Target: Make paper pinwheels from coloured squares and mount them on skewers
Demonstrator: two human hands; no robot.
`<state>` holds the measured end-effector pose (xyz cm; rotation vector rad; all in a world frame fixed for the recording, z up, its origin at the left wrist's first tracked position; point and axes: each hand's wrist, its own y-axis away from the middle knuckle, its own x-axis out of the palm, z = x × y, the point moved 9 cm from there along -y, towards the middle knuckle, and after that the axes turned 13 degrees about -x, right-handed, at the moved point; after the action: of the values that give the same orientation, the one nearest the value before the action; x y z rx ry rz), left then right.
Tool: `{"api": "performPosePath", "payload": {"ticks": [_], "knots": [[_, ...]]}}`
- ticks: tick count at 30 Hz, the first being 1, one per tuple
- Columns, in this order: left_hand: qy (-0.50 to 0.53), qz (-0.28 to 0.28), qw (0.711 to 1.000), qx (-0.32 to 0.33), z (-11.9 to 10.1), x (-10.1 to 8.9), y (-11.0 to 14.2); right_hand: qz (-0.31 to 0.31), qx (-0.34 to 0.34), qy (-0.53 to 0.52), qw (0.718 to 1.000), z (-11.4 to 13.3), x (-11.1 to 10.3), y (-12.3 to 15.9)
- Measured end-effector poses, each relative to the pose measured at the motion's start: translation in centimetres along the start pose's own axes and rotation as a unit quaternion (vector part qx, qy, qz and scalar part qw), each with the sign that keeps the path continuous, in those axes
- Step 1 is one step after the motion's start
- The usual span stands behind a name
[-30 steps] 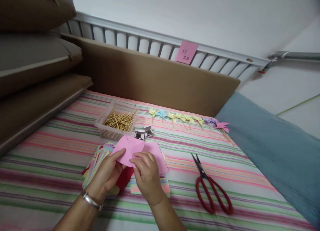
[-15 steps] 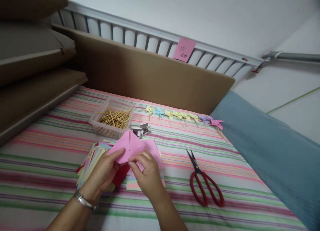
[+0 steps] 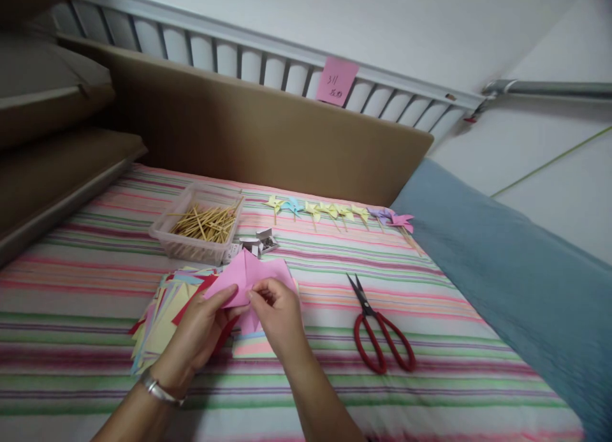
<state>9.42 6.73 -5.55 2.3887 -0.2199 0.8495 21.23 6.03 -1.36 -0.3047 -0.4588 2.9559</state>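
Pinching the pink paper [image 3: 239, 268] between thumb and fingers, the left hand [image 3: 203, 327] holds it at its lower left side, thumb lying on top. The right hand [image 3: 280, 314] has its thumb and forefinger closed together at the middle of that same pink paper, though exactly what the fingertips grip there is too small to tell. The pink paper is up off the cloth, partly folded, over the area between a loose pile of coloured sheets [image 3: 162, 314] and a smaller paper stack [image 3: 253, 347] whose top is partly hidden by the right hand. A silver bracelet [image 3: 161, 390] circles the left wrist. Beyond the coloured sheets stands a clear plastic tub [image 3: 165, 244] filled with thin wooden sticks [image 3: 205, 224], and near its right side are small open boxes [image 3: 265, 239] with small dark bits inside. Farther right, a row of paper pinwheels [image 3: 329, 210] in yellow, blue, purple and pink lies near the foot of a brown board [image 3: 268, 142]. Red-handled scissors [image 3: 367, 310] rest on the striped cloth [image 3: 335, 394], right of the right hand and well apart from it, blades slightly open and pointing away.
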Motion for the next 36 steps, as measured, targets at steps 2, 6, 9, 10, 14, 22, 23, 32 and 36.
{"api": "performPosePath", "payload": {"ticks": [2, 6, 9, 10, 14, 22, 23, 32, 36], "knots": [[0.002, 0.005, 1.0, -0.005, 0.1, 0.1, -0.1, -0.001, 0.004, -0.001, 1.0, -0.2, 0.1, 0.0], [0.006, 0.01, 1.0, 0.0, 0.2, 0.2, -0.1, -0.011, 0.014, 0.014, 1.0, -0.6, 0.0, 0.1], [0.004, 0.016, 1.0, 0.005, 0.3, 0.3, 0.0, -0.015, 0.024, 0.022, 0.999, -0.8, 0.0, 0.1], [0.004, 0.02, 1.0, 0.007, 0.3, 0.3, 0.0, -0.016, 0.025, 0.02, 0.999, -0.8, 0.0, 0.1], [0.009, 0.024, 0.999, 0.02, 0.3, 0.2, 0.1, -0.02, 0.019, 0.025, 0.999, -1.0, 0.0, 0.0], [-0.03, -0.016, 0.999, 0.04, 0.7, -0.6, -0.6, -0.01, 0.007, 0.083, 0.996, -2.2, 0.7, 0.4], [-0.031, -0.032, 0.998, 0.034, 0.7, -0.9, -0.7, -0.003, 0.009, 0.091, 0.996, -2.3, 0.8, 0.4], [-0.102, -0.067, 0.989, -0.079, 1.2, -1.8, -0.7, 0.012, -0.002, 0.11, 0.994, -0.6, -2.9, -1.3], [-0.147, -0.027, 0.984, -0.099, 2.0, -1.1, -0.5, 0.12, 0.067, 0.008, 0.99, -2.1, -0.9, -0.5]]}}
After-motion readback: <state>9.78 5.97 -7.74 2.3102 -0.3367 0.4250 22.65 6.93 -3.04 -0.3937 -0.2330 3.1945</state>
